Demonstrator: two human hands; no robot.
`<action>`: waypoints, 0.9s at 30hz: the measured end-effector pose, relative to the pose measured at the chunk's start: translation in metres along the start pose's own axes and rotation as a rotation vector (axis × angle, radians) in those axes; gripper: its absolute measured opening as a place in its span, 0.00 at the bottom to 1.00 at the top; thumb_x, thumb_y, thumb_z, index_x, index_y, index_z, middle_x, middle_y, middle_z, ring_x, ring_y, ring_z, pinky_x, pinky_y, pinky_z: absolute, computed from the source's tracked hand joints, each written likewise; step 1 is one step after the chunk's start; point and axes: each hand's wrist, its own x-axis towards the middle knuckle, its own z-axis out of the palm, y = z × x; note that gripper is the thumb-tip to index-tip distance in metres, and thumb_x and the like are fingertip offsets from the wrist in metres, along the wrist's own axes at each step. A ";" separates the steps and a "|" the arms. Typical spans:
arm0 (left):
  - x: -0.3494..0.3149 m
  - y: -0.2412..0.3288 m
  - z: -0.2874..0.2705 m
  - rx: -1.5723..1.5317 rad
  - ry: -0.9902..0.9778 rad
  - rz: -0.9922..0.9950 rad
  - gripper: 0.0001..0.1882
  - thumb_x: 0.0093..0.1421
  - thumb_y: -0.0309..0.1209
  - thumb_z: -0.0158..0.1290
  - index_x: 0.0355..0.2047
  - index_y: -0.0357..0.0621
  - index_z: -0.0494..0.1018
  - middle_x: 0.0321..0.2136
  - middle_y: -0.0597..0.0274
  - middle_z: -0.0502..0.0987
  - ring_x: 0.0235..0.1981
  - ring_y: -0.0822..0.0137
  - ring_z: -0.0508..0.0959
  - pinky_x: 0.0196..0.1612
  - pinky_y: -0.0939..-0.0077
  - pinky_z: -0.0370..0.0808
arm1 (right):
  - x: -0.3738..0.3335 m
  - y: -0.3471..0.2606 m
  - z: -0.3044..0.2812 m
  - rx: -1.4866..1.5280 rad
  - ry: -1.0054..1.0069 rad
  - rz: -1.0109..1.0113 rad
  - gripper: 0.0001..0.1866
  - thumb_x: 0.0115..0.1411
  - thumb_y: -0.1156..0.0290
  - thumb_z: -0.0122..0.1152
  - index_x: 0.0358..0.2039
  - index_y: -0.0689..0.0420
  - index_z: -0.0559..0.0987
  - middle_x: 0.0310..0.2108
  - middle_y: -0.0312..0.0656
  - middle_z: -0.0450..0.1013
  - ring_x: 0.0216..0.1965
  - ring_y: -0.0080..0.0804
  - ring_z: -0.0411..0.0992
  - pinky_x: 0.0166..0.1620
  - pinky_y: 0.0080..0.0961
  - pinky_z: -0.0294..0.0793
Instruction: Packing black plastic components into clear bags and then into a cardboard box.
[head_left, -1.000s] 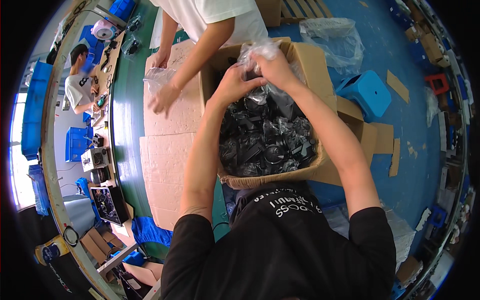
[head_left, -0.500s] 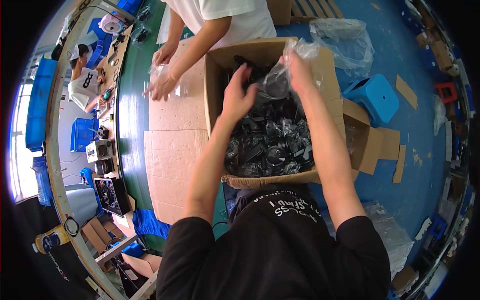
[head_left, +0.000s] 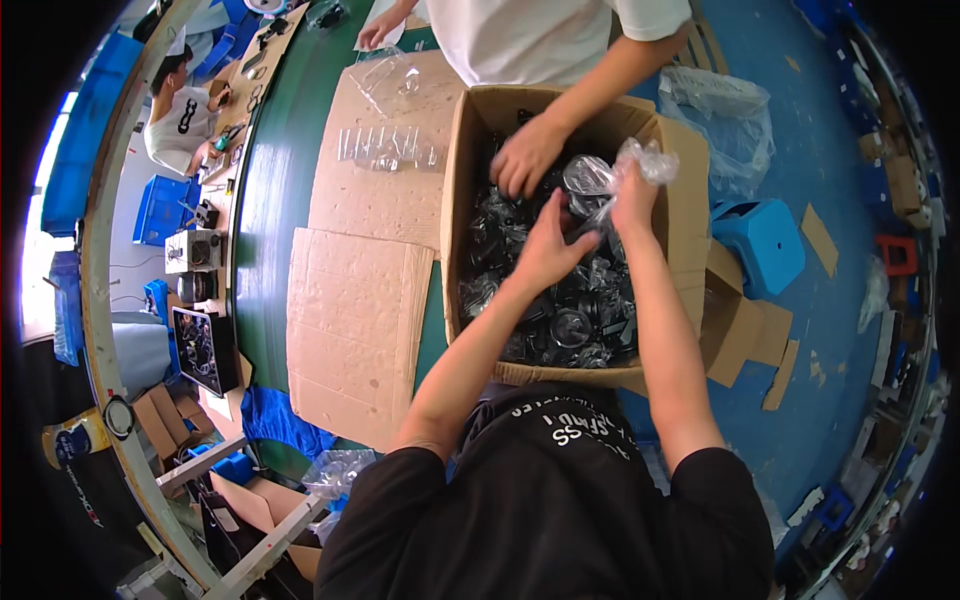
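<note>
A large open cardboard box (head_left: 685, 190) stands in front of me, filled with black plastic parts (head_left: 572, 325), many wrapped in clear film. Over its far right part, my right hand (head_left: 634, 200) grips a clear plastic bag (head_left: 592, 176) by its bunched end. Something dark and round seems to be inside, but the film's glare blurs it. My left hand (head_left: 550, 247) hovers just beside the bag with thumb and fingers apart, holding nothing. Across the box, a co-worker's hand (head_left: 528, 158) reaches down into the parts on the left.
Flattened cardboard sheets (head_left: 360, 330) cover the green table (head_left: 268, 200) on the left, with a clear plastic tray (head_left: 388, 148) on them. To the right, a blue stool (head_left: 762, 245) and open carton (head_left: 740, 320) stand on the blue floor. Another person (head_left: 185, 120) sits far left.
Both my hands have come nearer, the right still gripping the bag. The co-worker's one hand has moved from the clear tray into the box; the tray now lies on the cardboard.
</note>
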 end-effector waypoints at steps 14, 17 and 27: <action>0.005 0.000 0.100 -0.742 0.094 -0.492 0.27 0.63 0.36 0.45 0.58 0.35 0.53 0.51 0.54 0.66 0.43 0.66 0.72 0.46 0.77 0.69 | -0.046 -0.034 -0.077 0.147 0.267 0.341 0.08 0.59 0.68 0.49 0.30 0.57 0.74 0.26 0.37 0.70 0.25 0.24 0.67 0.24 0.18 0.66; -0.028 0.017 0.069 -1.158 0.284 -0.462 0.29 0.61 0.30 0.47 0.60 0.35 0.51 0.53 0.52 0.64 0.46 0.64 0.70 0.47 0.76 0.68 | -0.044 -0.012 -0.016 -0.357 -0.006 -0.167 0.08 0.56 0.68 0.50 0.29 0.58 0.73 0.27 0.43 0.72 0.23 0.30 0.69 0.23 0.24 0.68; -0.029 0.023 0.077 -1.016 0.446 -0.100 0.36 0.54 0.17 0.48 0.62 0.38 0.46 0.59 0.51 0.54 0.57 0.61 0.61 0.56 0.75 0.61 | 0.021 -0.023 -0.006 -1.268 -0.375 -0.384 0.07 0.52 0.69 0.50 0.29 0.60 0.72 0.21 0.49 0.70 0.21 0.39 0.67 0.27 0.32 0.67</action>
